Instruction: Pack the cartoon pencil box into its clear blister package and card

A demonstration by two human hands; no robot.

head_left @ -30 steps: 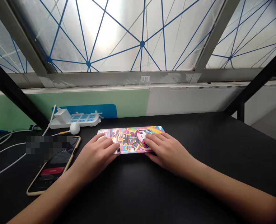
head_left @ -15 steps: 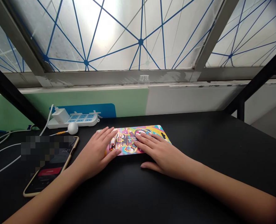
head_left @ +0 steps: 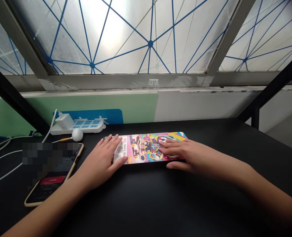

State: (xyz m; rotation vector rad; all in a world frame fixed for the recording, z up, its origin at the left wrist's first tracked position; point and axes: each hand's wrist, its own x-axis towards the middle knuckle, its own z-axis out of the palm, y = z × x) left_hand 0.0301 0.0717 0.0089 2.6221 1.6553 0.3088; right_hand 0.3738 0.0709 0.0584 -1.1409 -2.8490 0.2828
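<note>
A brightly patterned pencil box (head_left: 143,149) lies flat on the black desk (head_left: 146,204), long side across in front of me. A white label printed "PENCIL BO" shows near its left end. My left hand (head_left: 105,161) rests on that end, fingers stretched forward and thumb along the near edge; a dark edge peeks out beneath it. On the right part lies my right hand (head_left: 185,154), palm down with fingers flat over the printed picture and thumb apart near the front edge. Neither hand grips around the box.
Left of my left hand is a phone (head_left: 54,174) in a pale case. Behind it stand a white power strip (head_left: 89,126) with a plugged-in charger (head_left: 65,121), a round white object (head_left: 77,134) and white cables. Black frame bars (head_left: 271,89) slant at both sides beneath the window.
The printed top of the pencil box has shifted right along with my right hand, uncovering the white label. My left hand stays in nearly the same place.
</note>
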